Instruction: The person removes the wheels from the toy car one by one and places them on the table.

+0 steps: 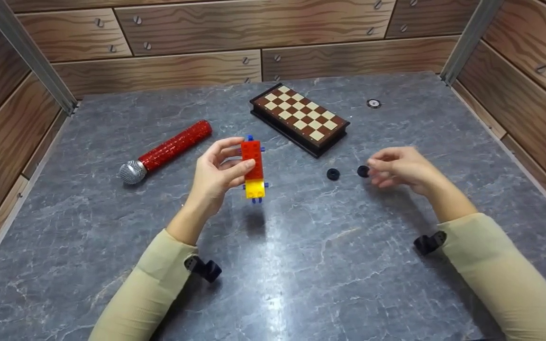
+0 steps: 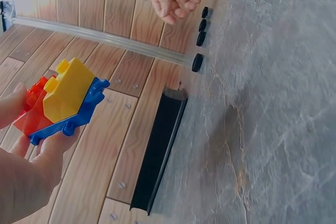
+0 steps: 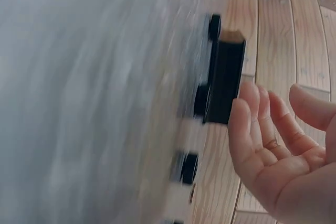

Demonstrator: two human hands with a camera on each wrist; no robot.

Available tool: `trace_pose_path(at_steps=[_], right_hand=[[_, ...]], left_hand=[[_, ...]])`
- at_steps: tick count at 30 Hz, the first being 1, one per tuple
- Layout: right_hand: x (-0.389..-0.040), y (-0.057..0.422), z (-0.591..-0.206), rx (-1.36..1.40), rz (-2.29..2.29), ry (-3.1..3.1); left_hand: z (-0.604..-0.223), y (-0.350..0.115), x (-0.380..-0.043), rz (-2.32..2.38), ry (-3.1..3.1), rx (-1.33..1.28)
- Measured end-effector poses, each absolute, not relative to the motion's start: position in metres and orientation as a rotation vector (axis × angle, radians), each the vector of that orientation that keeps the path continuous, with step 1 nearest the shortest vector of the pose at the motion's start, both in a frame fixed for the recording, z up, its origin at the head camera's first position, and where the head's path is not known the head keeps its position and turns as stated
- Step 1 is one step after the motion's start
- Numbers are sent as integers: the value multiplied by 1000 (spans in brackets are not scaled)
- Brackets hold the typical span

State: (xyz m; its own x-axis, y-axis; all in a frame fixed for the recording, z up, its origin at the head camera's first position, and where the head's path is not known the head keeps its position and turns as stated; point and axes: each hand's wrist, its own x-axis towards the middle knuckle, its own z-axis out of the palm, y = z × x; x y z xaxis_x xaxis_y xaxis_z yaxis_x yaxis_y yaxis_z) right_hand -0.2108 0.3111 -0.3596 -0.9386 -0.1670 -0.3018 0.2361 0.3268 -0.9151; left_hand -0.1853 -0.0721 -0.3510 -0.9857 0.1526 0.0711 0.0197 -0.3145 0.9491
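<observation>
My left hand [image 1: 213,173] pinches a toy car body [image 1: 254,188] above the table, thumb across its red block. It is made of red and yellow studded blocks on a blue base with short pegs at the sides, and no wheels are on it. The left wrist view shows the car body [image 2: 71,95] tilted in the fingers. To the right, my right hand [image 1: 403,170] hovers with loosely bent fingers and nothing in them. Beside its fingertips lies a black wheel [image 1: 362,171], and another wheel [image 1: 332,176] is farther left. Several wheels [image 2: 197,62] stand in a row in the left wrist view.
Behind the hands lies a folded chessboard box [image 1: 299,118]. A red glittery microphone [image 1: 173,148] is on the left. At the back right is a small round disc [image 1: 374,103]. Wood-patterned walls [image 1: 254,28] border the grey marbled table [image 1: 325,284].
</observation>
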Motion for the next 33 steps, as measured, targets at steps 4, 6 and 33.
trace_pose_path(at_steps=[4, 6, 33], right_hand=[[-210, 293, -361, 15, -1730, 2178], [-210, 284, -362, -15, -1753, 2155], [-189, 179, -355, -342, -1821, 2040]], left_hand=[[-350, -69, -186, 2462, 1813, 257], [-350, -68, -186, 2459, 1825, 272], [-349, -60, -187, 2577, 1762, 341]])
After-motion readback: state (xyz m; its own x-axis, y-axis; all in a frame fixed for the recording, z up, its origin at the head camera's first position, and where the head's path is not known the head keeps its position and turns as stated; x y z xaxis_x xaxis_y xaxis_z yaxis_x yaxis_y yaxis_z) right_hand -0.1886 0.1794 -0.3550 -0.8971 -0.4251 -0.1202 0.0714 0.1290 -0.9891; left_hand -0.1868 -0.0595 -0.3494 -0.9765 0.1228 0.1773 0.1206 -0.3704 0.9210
